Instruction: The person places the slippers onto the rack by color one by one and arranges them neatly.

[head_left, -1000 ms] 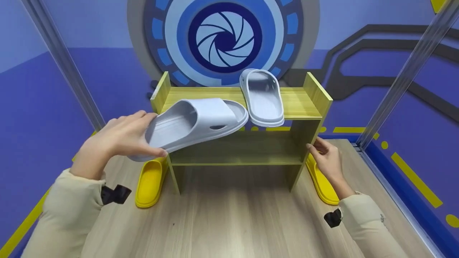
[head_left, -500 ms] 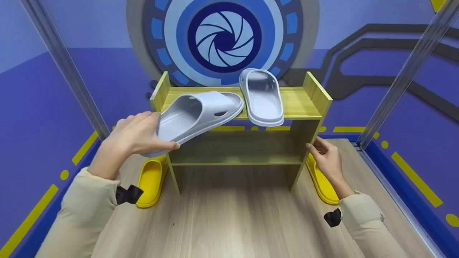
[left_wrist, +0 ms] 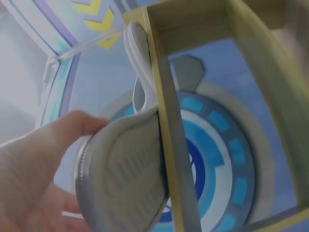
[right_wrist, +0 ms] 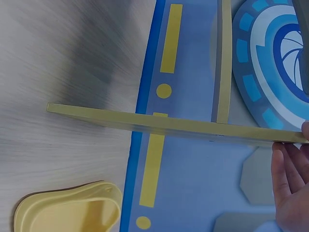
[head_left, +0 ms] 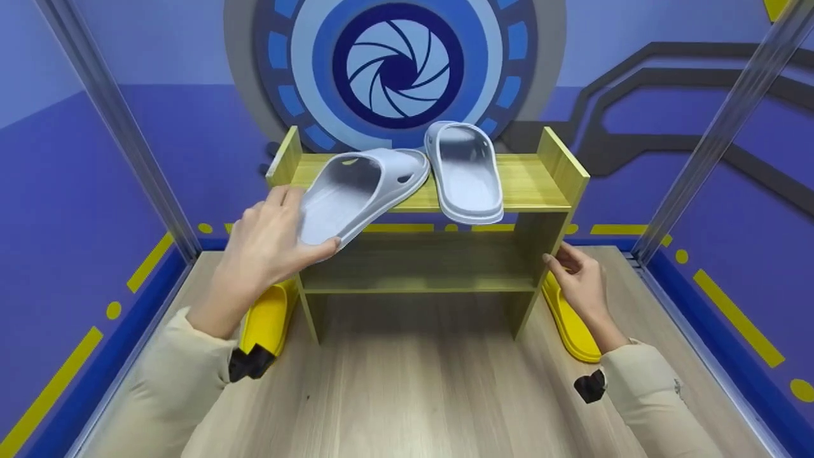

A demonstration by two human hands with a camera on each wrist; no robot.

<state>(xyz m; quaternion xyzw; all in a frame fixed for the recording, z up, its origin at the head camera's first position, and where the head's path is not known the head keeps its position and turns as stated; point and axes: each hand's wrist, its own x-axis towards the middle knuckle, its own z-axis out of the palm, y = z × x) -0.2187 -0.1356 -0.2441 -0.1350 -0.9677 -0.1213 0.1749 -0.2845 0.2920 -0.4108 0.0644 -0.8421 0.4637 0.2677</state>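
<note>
My left hand (head_left: 264,248) grips the heel of a light grey slipper (head_left: 340,200), thumb along its near edge. The slipper slants over the front of the top board (head_left: 524,181) of a small wooden shoe rack, its toe beside a second grey slipper (head_left: 470,181) that sits there. In the left wrist view the ridged sole (left_wrist: 130,169) shows close to the board's edge, and whether it touches is hard to tell. With thumb and fingers, my right hand (head_left: 582,286) holds the rack's right side panel (right_wrist: 183,125).
A yellow slipper (head_left: 264,321) lies on the floor left of the rack, partly behind my left wrist. Another yellow slipper (head_left: 575,331) lies on the right, under my right hand. A lower shelf (head_left: 420,273) spans the rack. Patterned blue walls (head_left: 159,146) stand behind and beside it.
My left hand has moved right and forward with the grey slipper, bringing it farther over the top board and turning it more toe-forward. The right hand and the rack stay put.
</note>
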